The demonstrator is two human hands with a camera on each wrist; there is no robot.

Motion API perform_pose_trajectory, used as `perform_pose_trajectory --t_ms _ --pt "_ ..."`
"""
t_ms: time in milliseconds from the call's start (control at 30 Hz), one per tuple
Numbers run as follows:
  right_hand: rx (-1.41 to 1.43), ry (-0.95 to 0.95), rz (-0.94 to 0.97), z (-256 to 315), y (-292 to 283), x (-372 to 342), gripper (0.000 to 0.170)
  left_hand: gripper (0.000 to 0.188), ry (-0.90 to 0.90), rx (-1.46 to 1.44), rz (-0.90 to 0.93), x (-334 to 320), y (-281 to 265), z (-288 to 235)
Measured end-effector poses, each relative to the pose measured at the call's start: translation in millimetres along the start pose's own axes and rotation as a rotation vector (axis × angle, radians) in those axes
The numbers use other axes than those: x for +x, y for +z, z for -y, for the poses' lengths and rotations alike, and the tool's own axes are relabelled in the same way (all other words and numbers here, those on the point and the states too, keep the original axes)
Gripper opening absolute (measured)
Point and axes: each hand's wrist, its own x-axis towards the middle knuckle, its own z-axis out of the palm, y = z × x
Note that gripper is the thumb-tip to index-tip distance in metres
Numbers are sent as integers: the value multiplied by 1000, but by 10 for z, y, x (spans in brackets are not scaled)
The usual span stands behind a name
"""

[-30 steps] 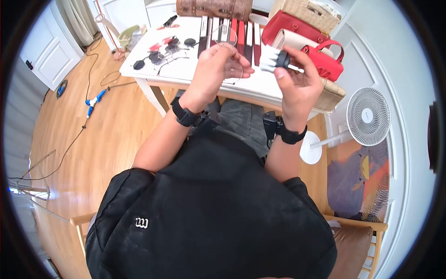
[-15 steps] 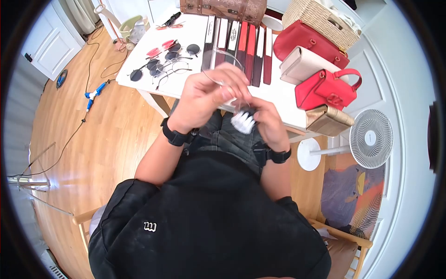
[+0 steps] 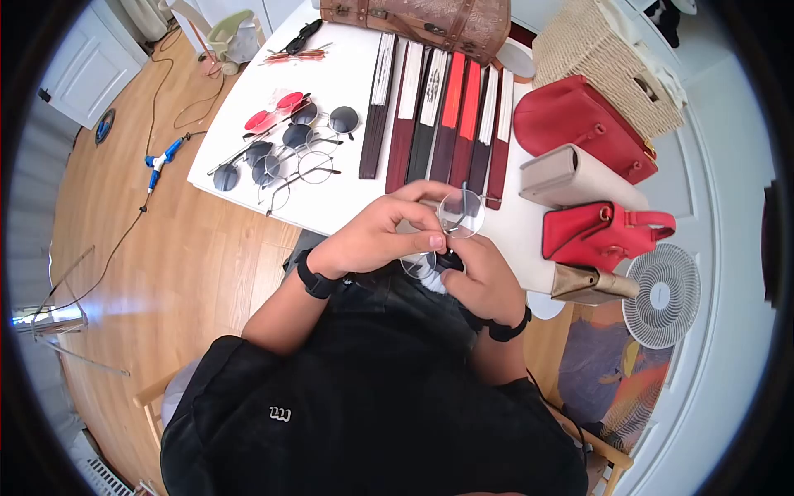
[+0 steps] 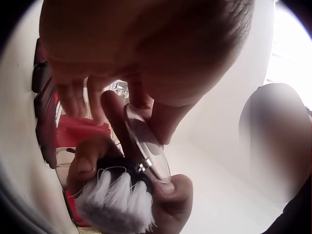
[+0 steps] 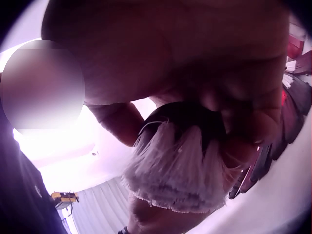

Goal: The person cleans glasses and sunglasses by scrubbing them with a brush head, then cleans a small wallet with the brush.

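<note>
Thin-rimmed round glasses [image 3: 461, 213] are held over the table's front edge, between the two hands. The left hand [image 3: 382, 235] pinches them by the frame between thumb and fingers. In the right hand [image 3: 486, 279] is a black-based brush with white bristles [image 4: 117, 202], its fingers curled round the base; this hand also touches the glasses near the metal hinge, as the left wrist view shows. The bristles [image 5: 175, 170] hang below the right palm in the right wrist view. Part of the glasses is hidden behind the fingers.
On the white table [image 3: 331, 202] lie several round glasses [image 3: 298, 136] at left and a row of folded fans [image 3: 420, 157] in the middle. Bags [image 3: 591, 186] line the right side, with a brown trunk [image 3: 430, 25] behind. A white fan [image 3: 660, 295] stands at right.
The hands have come together and lower over the table's front edge; the brush has moved left from its earlier raised place to the glasses. The view has shifted closer to the table.
</note>
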Motion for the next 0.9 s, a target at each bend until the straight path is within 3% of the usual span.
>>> perform_pose_trajectory --t_ms 67,167,200,233,267,367,433,500,567,700,767,900 --pt "-52 11 -13 92 -16 106 50 9 -106 -170 -7 3 -50 2" --pt "-88 44 -58 94 -93 212 42 7 -85 -85 -96 -29 -178 -40" --pt "-7 -68 -90 28 -173 200 42 8 113 41 -143 -4 -217 -7" --pt "75 -179 -122 -39 -233 190 46 8 112 40 -150 -7 -277 -31" --pt "90 -214 -267 -113 -233 168 63 8 135 150 -144 -42 -340 -98" --pt "74 -189 -613 -101 -282 283 73 8 86 333 -151 -81 -407 -314" --pt "38 -131 -543 -113 -312 462 76 11 284 551 27 -42 -476 -340" --pt "11 -71 -473 -155 -282 581 80 14 297 608 51 -21 -535 -400" --pt "44 -45 -321 -190 -256 629 81 16 341 611 -24 -7 -567 -421" --pt "249 -39 -245 -150 -138 679 81 14 326 669 -180 -6 -614 -341" --pt "276 -29 -249 -148 -56 661 84 15 342 803 -200 33 -596 -353" --pt "472 -59 -617 -274 112 558 89 17 336 874 -205 71 -579 -405"
